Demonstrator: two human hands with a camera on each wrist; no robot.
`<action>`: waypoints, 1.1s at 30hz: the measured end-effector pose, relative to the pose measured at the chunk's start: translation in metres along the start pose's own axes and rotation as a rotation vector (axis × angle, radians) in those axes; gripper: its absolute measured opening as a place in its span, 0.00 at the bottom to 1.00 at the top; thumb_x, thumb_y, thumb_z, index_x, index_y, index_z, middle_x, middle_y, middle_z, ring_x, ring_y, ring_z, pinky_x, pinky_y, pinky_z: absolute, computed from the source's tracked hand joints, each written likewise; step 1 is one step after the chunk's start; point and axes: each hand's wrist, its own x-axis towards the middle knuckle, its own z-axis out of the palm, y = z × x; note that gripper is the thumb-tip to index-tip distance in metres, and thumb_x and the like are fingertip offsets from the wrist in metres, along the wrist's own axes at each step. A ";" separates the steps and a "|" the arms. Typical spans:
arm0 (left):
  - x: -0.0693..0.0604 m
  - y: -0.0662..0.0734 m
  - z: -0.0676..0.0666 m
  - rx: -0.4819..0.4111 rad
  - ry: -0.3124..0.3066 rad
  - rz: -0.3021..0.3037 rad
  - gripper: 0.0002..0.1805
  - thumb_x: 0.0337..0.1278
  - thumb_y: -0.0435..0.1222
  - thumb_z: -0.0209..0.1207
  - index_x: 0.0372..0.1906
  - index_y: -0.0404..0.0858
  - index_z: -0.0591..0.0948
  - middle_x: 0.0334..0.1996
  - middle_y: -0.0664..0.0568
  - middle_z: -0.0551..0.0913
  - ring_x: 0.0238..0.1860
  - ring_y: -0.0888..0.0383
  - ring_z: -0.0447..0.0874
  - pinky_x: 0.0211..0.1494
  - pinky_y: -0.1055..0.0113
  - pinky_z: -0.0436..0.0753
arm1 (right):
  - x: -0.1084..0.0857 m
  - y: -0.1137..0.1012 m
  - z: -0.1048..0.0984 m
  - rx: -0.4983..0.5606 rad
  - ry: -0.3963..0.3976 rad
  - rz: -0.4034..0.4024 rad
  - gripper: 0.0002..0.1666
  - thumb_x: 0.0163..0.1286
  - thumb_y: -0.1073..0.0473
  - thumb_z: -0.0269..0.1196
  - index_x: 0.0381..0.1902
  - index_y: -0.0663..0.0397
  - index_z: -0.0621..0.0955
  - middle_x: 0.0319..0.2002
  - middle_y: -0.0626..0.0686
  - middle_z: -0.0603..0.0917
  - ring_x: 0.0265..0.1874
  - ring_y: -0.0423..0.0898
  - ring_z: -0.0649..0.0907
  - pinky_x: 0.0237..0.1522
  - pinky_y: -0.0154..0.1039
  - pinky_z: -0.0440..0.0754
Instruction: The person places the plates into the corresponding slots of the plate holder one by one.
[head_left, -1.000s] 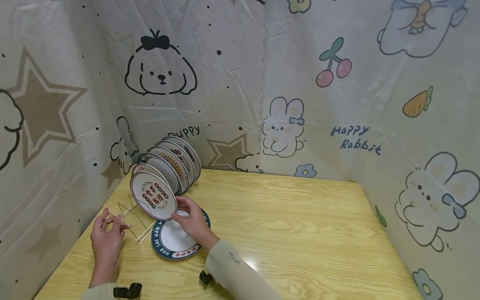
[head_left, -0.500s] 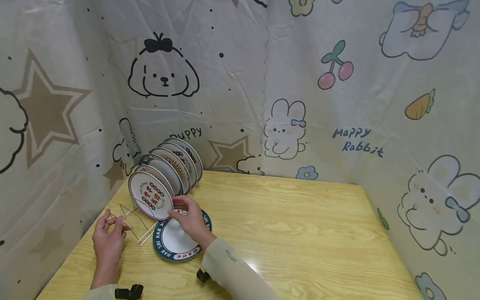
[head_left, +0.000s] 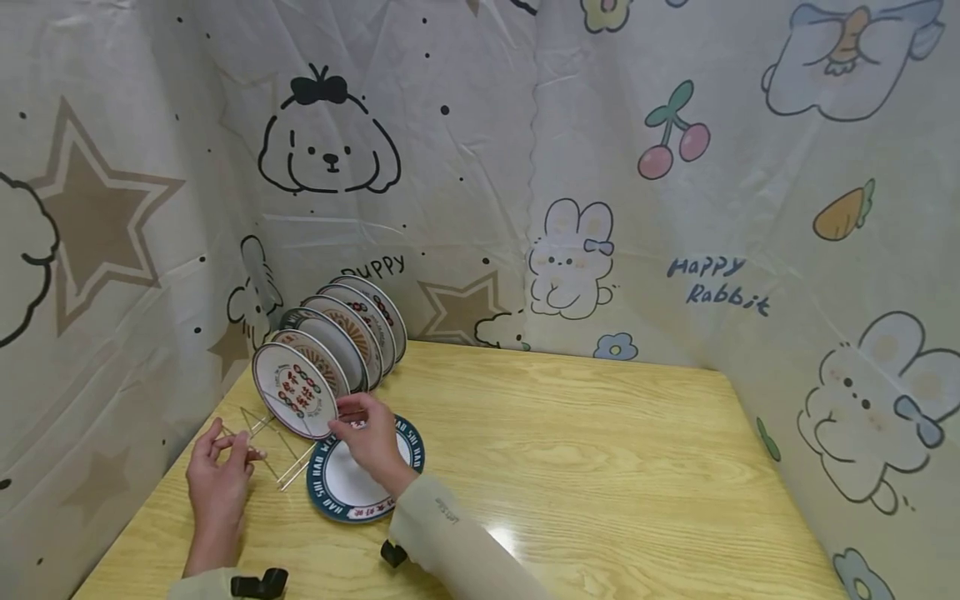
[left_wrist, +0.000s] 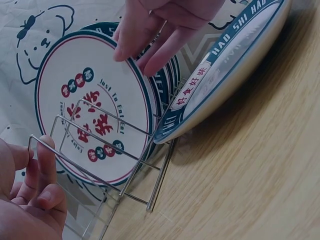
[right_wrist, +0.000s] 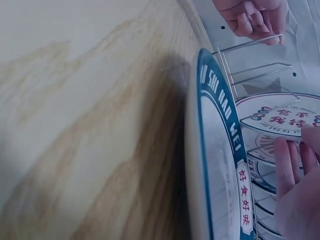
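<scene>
My right hand [head_left: 372, 442] pinches the right edge of a white plate [head_left: 292, 393] with red lettering. That plate stands on edge, leaning back at the near end of the wire rack [left_wrist: 161, 176]. Behind it several more plates [head_left: 360, 321] stand in a row in the rack. With thumb and fingers, my left hand [head_left: 216, 492] holds the rack's near-end wire, plainest in the left wrist view. A larger plate [head_left: 352, 477] with a blue lettered rim lies on the table below my right hand, partly covered by it.
A light wood table [head_left: 600, 467] extends to the right of the plates. Printed cloth [head_left: 472, 167] walls in the back and both sides, close behind the rack. Black wrist cameras sit at both cuffs.
My right hand has moved left and slightly down with the white plate, which now sits lower and closer to the plates behind. My left hand stays on the rack.
</scene>
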 end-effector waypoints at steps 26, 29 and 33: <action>0.002 0.000 0.000 0.005 0.005 0.006 0.36 0.77 0.41 0.57 0.82 0.42 0.58 0.43 0.59 0.74 0.27 0.73 0.83 0.32 0.79 0.78 | -0.001 -0.006 0.000 -0.048 -0.035 0.035 0.13 0.67 0.67 0.72 0.48 0.49 0.86 0.41 0.43 0.87 0.39 0.32 0.83 0.46 0.27 0.81; 0.002 0.000 -0.001 0.004 0.004 0.006 0.36 0.77 0.41 0.57 0.82 0.41 0.58 0.43 0.59 0.74 0.27 0.73 0.83 0.32 0.79 0.78 | -0.002 -0.008 0.000 -0.046 -0.043 0.049 0.14 0.67 0.67 0.71 0.48 0.48 0.86 0.41 0.42 0.87 0.39 0.32 0.83 0.45 0.27 0.81; 0.002 0.000 -0.001 0.004 0.004 0.009 0.36 0.77 0.41 0.57 0.82 0.41 0.58 0.43 0.59 0.74 0.27 0.73 0.83 0.33 0.80 0.78 | -0.003 -0.010 -0.002 -0.048 -0.059 0.056 0.14 0.68 0.66 0.71 0.49 0.47 0.86 0.42 0.42 0.87 0.40 0.33 0.83 0.45 0.28 0.82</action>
